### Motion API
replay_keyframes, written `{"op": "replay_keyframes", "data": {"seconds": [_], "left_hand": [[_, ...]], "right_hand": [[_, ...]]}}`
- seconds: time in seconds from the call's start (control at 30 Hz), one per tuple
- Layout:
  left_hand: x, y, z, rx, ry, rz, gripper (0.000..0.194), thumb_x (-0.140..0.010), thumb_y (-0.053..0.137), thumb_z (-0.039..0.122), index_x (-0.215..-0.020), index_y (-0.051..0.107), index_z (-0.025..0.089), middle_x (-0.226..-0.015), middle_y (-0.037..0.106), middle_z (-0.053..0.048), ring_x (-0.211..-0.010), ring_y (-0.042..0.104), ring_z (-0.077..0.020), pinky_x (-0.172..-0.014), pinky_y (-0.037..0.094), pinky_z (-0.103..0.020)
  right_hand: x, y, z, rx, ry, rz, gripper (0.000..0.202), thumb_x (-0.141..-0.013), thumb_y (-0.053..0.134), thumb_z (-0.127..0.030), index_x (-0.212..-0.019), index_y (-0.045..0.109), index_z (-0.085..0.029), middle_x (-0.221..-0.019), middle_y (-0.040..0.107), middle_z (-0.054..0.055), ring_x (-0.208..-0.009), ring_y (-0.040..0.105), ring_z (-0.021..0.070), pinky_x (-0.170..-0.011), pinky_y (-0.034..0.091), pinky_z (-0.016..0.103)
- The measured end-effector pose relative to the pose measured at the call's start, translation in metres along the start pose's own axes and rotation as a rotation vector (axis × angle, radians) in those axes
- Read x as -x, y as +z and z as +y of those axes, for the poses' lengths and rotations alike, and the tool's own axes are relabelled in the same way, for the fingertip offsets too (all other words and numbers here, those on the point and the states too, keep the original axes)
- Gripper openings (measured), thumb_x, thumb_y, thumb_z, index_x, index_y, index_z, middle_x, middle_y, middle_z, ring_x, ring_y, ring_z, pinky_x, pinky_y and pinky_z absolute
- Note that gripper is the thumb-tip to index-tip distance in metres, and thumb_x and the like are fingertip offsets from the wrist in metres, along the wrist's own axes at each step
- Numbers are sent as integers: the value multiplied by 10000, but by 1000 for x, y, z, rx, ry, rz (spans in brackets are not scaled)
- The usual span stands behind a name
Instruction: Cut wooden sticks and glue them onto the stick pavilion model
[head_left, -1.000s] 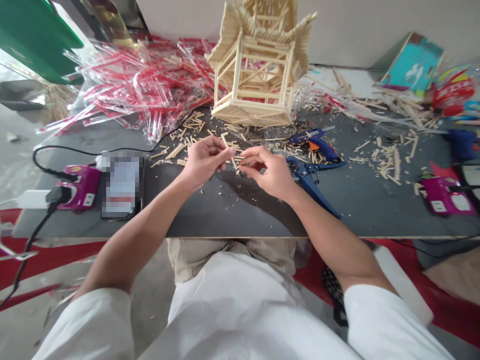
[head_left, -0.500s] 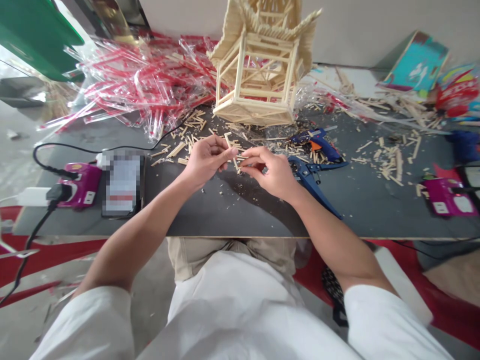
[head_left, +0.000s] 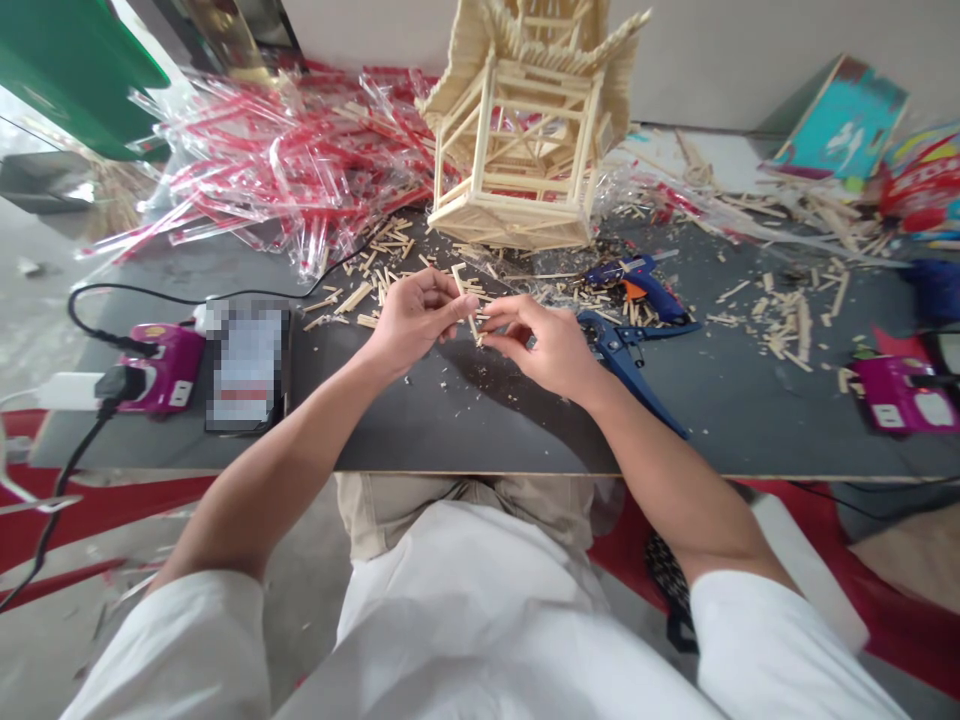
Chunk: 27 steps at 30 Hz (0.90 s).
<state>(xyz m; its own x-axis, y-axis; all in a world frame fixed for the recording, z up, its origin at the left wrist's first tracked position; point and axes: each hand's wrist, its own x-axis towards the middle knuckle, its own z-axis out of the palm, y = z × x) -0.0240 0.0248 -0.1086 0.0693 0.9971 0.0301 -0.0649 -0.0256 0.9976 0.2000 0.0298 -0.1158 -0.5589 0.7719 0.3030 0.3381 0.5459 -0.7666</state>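
A small pale wooden stick piece (head_left: 460,283) stands between my hands, with short bits at its upper and lower ends. My left hand (head_left: 420,318) pinches it between thumb and fingers. My right hand (head_left: 544,340) has its fingertips pressed together at the stick's lower end; whether they hold a tiny bit there is hard to see. Behind both hands stands a pagoda-like model of sticks (head_left: 517,195) with a layered roof. Short cut sticks (head_left: 356,297) lie scattered around. To the right are a blue glue gun (head_left: 652,291) and a blue cutter (head_left: 634,375).
On the left of the dark table (head_left: 435,430) lie a phone (head_left: 247,370) and a purple power socket (head_left: 166,368) with a black cable. Red and clear wrappers (head_left: 300,150) heap up behind. Another purple socket (head_left: 904,393) sits at the right.
My hands and the stick between them stay almost the same. The surroundings have shifted very slightly in the view, mostly rightward.
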Motion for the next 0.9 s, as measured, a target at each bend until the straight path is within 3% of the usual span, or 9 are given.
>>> {"op": "replay_keyframes", "data": {"seconds": [0.17, 0.33, 0.57, 0.9], "left_hand": [[0, -2, -2, -6, 15, 12, 500, -698, 967, 566, -788, 651, 189, -629, 652, 8, -471, 578, -82, -425, 437, -196], [0, -3, -2, -21, 31, 27, 436, -758, 943, 514, -816, 659, 188, -708, 719, -22, -483, 587, -82, -433, 449, -201], [0, -2, -1, -2, 42, 22, 419, -780, 934, 489, -826, 652, 183, -741, 743, -42, -491, 600, -86, -433, 449, -207], [-1, -4, -2, 12, 40, -22, 427, -803, 913, 513, -858, 650, 182, -828, 784, -57, -510, 607, -75, -460, 461, -199]], "right_hand": [[0, -6, 1, 30, -4, -16, 361, -987, 738, -406, -1300, 642, -255, -1153, 798, 52, -799, 762, 179, -720, 595, 320], [-1, -11, -1, 110, -30, 47, 297, -1032, 657, -470, -1225, 681, -246, -1112, 780, 55, -785, 728, 174, -733, 581, 331], [-4, -13, -3, 166, -55, 102, 234, -1093, 536, -378, -1046, 698, -216, -862, 751, 28, -738, 693, 161, -740, 542, 317], [-3, -12, -4, 160, -3, 120, 168, -1040, 608, -321, -989, 727, -215, -849, 789, 19, -673, 702, 162, -723, 546, 326]]}}
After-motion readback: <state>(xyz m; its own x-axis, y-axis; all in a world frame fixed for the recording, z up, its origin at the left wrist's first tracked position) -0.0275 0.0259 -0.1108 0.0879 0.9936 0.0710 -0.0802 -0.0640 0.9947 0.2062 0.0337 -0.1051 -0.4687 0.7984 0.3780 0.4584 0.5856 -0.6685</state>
